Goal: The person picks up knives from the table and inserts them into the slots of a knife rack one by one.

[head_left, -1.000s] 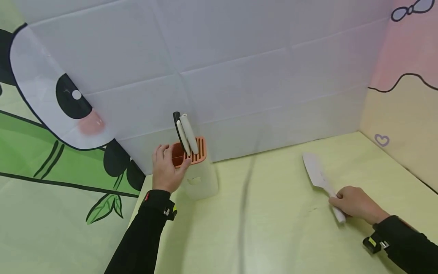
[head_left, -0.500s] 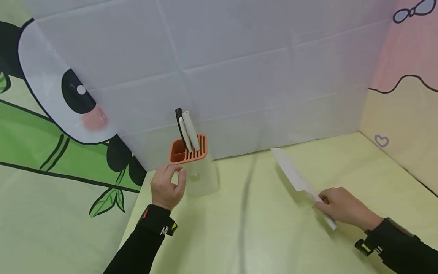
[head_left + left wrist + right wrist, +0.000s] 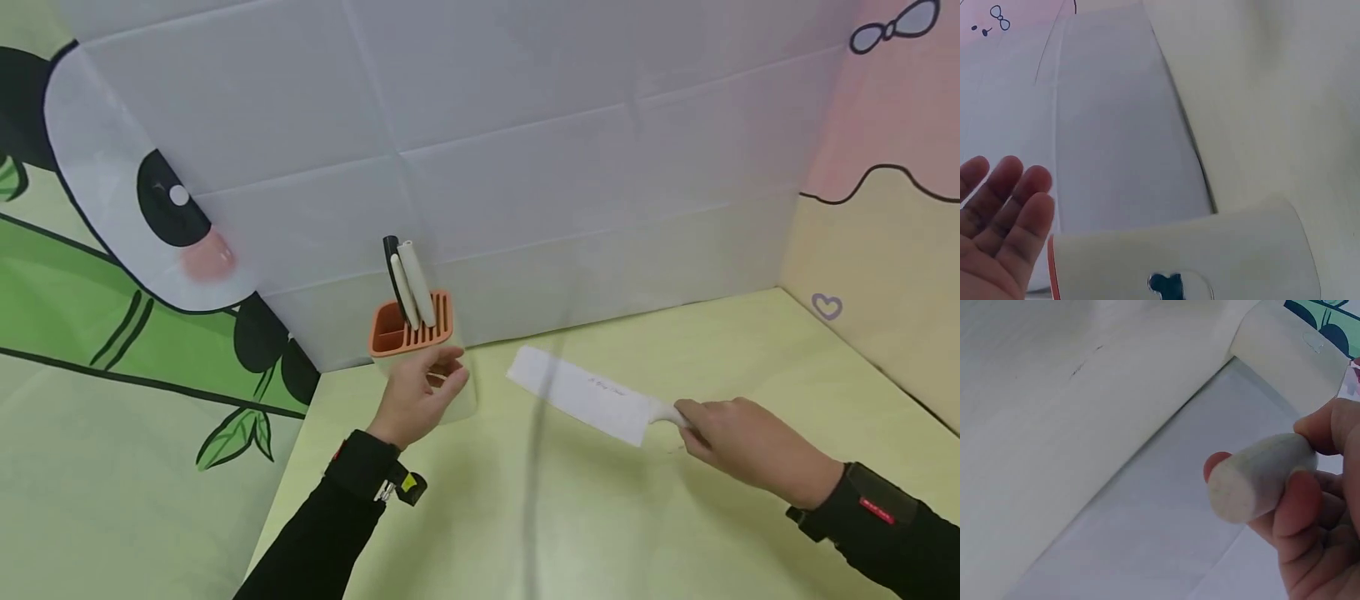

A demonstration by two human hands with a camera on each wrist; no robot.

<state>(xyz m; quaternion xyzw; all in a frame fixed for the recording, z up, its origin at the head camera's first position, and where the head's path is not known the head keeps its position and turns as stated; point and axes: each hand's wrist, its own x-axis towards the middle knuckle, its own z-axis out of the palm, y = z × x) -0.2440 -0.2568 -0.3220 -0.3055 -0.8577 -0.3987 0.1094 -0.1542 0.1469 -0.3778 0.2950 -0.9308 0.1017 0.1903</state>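
Note:
A cleaver (image 3: 577,392) with a broad whitish blade hangs above the table, its blade pointing left. My right hand (image 3: 742,442) grips its white handle; the handle's blunt end (image 3: 1235,490) shows between fingers and thumb in the right wrist view. At the back left stands a knife holder (image 3: 435,400) with a pale body and an orange slotted top. Several knives (image 3: 408,283) with black and white handles stand in it. In front of the holder is my left hand (image 3: 420,396), fingers loosely bent around nothing. The left wrist view has those fingers (image 3: 1029,231) beside the holder's top edge.
The light yellow-green table (image 3: 585,517) meets a pale printed wall sheet (image 3: 600,167) close behind the holder. A pink and cream side wall (image 3: 885,250) bounds the right.
My right hand has lifted the cleaver and swung its blade leftward toward the holder. My left hand has let go of the holder's rim and moved in front of its body.

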